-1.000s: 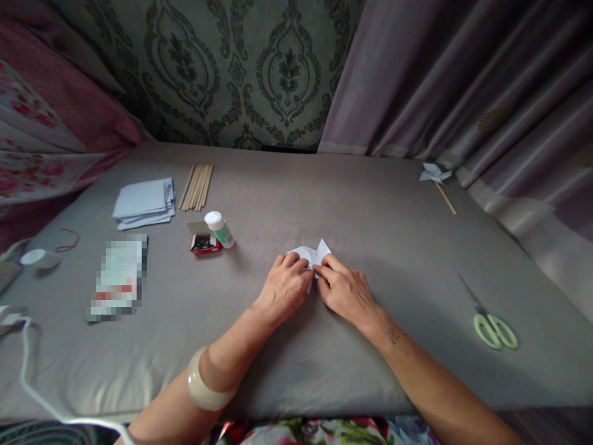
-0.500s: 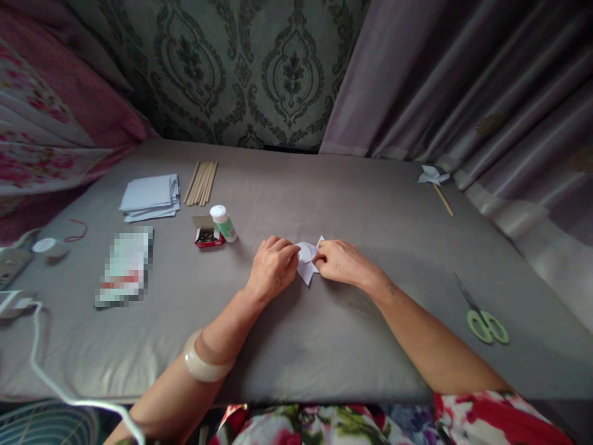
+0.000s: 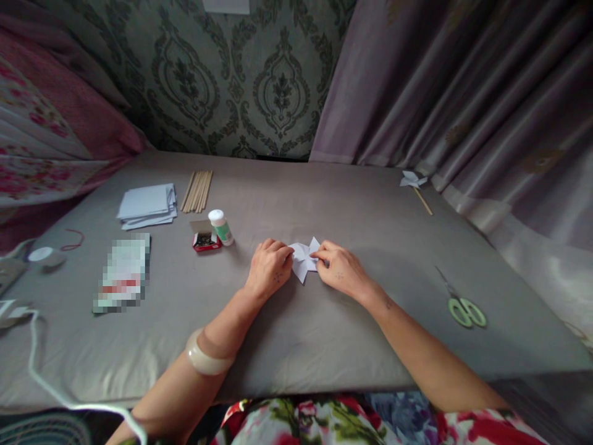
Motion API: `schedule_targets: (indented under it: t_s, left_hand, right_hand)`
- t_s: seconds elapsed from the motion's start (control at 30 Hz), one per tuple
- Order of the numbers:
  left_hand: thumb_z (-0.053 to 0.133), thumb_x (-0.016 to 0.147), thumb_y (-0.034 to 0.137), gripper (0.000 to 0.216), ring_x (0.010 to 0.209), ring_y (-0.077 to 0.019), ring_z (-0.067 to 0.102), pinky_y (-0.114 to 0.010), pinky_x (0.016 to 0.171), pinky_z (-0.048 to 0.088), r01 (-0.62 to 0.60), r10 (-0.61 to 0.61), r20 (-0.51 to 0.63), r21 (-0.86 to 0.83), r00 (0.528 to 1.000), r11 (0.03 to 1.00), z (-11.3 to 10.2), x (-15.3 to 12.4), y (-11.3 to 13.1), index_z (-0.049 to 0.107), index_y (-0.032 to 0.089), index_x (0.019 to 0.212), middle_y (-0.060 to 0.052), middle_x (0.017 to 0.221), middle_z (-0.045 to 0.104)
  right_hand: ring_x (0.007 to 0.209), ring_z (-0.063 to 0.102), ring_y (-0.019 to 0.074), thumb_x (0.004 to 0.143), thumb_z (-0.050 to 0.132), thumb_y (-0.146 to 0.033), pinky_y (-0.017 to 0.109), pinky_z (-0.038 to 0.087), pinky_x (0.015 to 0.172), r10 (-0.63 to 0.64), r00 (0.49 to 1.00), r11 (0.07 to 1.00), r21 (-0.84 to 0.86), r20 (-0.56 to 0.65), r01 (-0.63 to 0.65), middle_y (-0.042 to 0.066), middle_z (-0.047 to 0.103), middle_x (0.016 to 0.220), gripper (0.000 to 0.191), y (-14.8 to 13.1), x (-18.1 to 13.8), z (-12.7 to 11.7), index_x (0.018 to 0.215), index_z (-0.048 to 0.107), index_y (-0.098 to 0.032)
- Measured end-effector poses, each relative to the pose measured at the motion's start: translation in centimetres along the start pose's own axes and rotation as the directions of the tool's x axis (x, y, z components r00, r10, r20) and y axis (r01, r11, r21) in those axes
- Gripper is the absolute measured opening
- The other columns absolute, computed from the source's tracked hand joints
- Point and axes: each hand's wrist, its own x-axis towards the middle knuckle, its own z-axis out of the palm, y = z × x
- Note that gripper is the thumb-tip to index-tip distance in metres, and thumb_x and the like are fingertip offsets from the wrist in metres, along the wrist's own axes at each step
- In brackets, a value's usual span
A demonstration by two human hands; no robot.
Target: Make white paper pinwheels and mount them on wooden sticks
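Note:
A white paper pinwheel (image 3: 301,266) lies on the grey cloth near the middle, its pointed blades showing between my hands. My left hand (image 3: 269,267) grips its left side, fingers curled and pressed together. On the opposite side, my right hand (image 3: 340,267) has thumb and forefinger closed at the paper near its centre. Up and left of my left hand stand a small red box (image 3: 207,246) of dark little pins or tacks, lid raised, and a white-and-green glue bottle (image 3: 222,228).
Wooden sticks (image 3: 197,192) lie beside a stack of white paper (image 3: 146,206) at back left. A pixelated packet (image 3: 124,272) is nearer. Green-handled scissors (image 3: 466,311) lie right; a pinwheel on a stick (image 3: 414,180) lies back right. A white cable (image 3: 34,361) crosses front left.
My right hand has shifted slightly, its finger and thumb now further over the pinwheel's centre. The left hand keeps its grip. The whole view has tilted and turned a little.

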Motion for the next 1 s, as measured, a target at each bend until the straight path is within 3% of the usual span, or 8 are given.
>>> schedule_targets:
  t_s: [0.37,0.77,1.0]
  left_hand:
    - [0.051,0.085,0.018,0.019,0.085,-0.0199,0.056,-0.033,0.078,0.043,0.055,-0.055,0.019,0.008,0.998,0.998,-0.1,0.0,-0.1,0.070,0.018,0.087,-0.007,0.087,0.070]
    - [0.051,0.086,0.017,0.019,0.084,-0.0197,0.057,-0.033,0.078,0.044,0.064,-0.064,0.056,0.013,0.996,0.998,-0.3,0.0,-0.1,0.070,0.018,0.082,-0.008,0.084,0.068]
    - [0.052,0.083,0.015,0.019,0.085,-0.0201,0.058,-0.034,0.079,0.045,0.077,-0.077,0.062,0.004,0.995,0.997,-0.2,0.1,-0.1,0.070,0.018,0.087,-0.008,0.086,0.069]
  right_hand:
    - [0.099,0.056,0.0188,0.087,0.045,-0.015,0.027,0.043,0.080,-0.041,0.995,0.980,-0.190,0.087,0.057,0.006,0.062,0.104,0.031,-0.9,0.3,0.6,0.103,0.070,-0.021]
    - [0.102,0.056,0.0204,0.087,0.044,-0.015,0.029,0.044,0.081,-0.067,0.989,0.971,-0.218,0.131,0.095,0.009,0.064,0.099,0.027,-1.5,0.8,0.9,0.091,0.071,-0.017]
    - [0.102,0.060,0.0209,0.084,0.044,-0.014,0.028,0.044,0.082,-0.027,0.991,0.980,-0.195,0.129,0.052,0.009,0.067,0.102,0.029,-1.6,1.0,0.8,0.093,0.071,-0.017]
